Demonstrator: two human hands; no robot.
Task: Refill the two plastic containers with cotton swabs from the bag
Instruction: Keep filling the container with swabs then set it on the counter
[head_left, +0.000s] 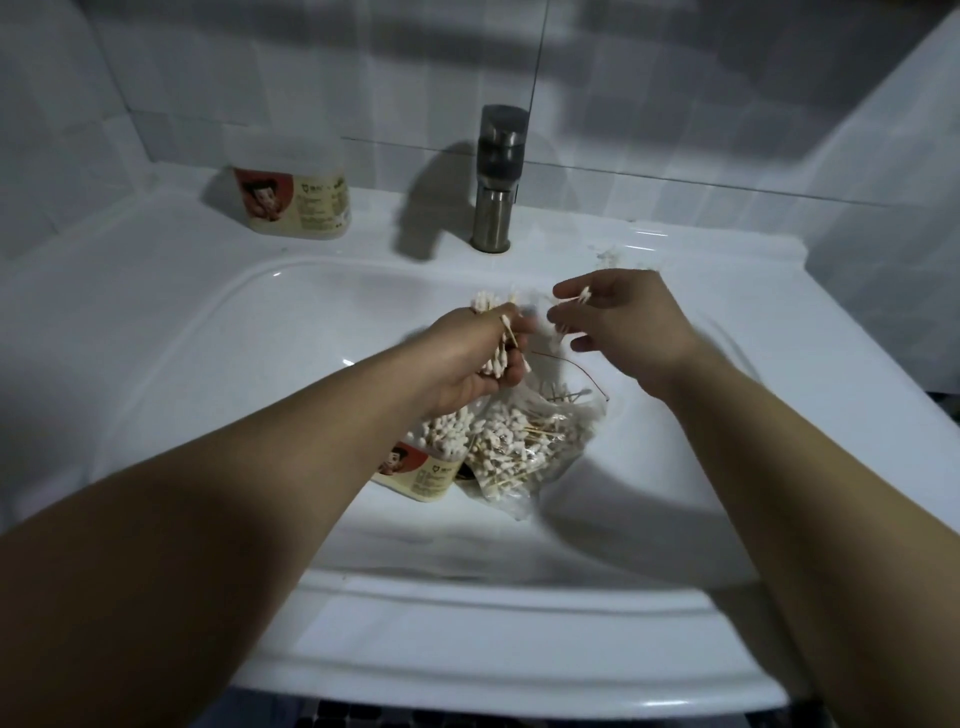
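Over the basin of the white ceramic sink, the left hand grips a thick bundle of white-tipped wooden cotton swabs, fingers curled round the stems, with tips poking out above and below the fist. Just to its right, the right hand pinches a loose white-tipped swab between thumb and forefinger, its other fingers loosely spread; blur hides whether it holds one swab or a couple. Directly beneath the left hand stands a short round plastic container with a cream and red label, open and crowded with swab heads. Touching it, below the gap between the two hands, lies the crumpled clear plastic bag with a good heap of swabs inside. Well beyond the left hand, on the sink ledge, sits a second round plastic container with the same label, left of the brushed metal tap; how full it is I cannot tell. The step in hand looks like gathering and straightening a bundle. The next move probably calls for adding the stray swab, squaring the stems, then lowering them upright into whichever container has room.
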